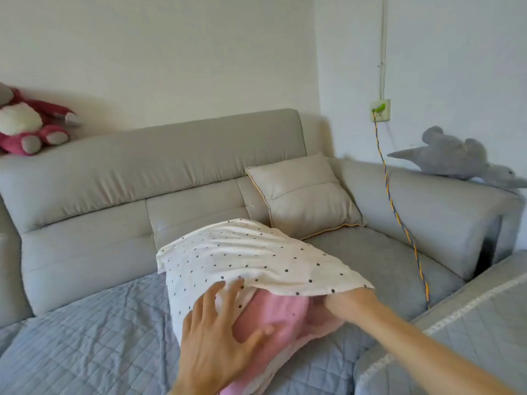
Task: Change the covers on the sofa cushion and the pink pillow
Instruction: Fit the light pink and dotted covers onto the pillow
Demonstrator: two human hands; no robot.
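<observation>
Far left on sofa backrest: pink-and-white plush toy (27,124), fuzzy, slumped. Below, grey-beige sofa (119,178), smooth leather-look panels, seat under quilted blue-grey cover (85,332) w/ diamond stitching.

Centre: left hand (216,340) spread flat, fingers (232,295) straight and splayed, pressing on pink pillow (273,317) near the case mouth; gripping nothing. Pillow soft, puffy, bulging out of white polka-dot pillowcase (242,258), thin wrinkled cotton w/ small black dots. Pillow partly in, near end exposed, lying on seat.

Right hand (349,299) pushed inside the case opening; only wrist and back of hand show, so can't tell whether it grips anything.

Beige square cushion (305,195), piped edge, propped in sofa corner, apart from the pillow. Braided yellow-blue cable (399,218) hanging from wall socket (380,109); grey plush dolphin (456,158) on armrest.

Risks, as judged: filling bunching at one corner if pushed unevenly; thin case twisting or seam straining under a hard shove; pillow sliding off seat edge w/ little holding it.
</observation>
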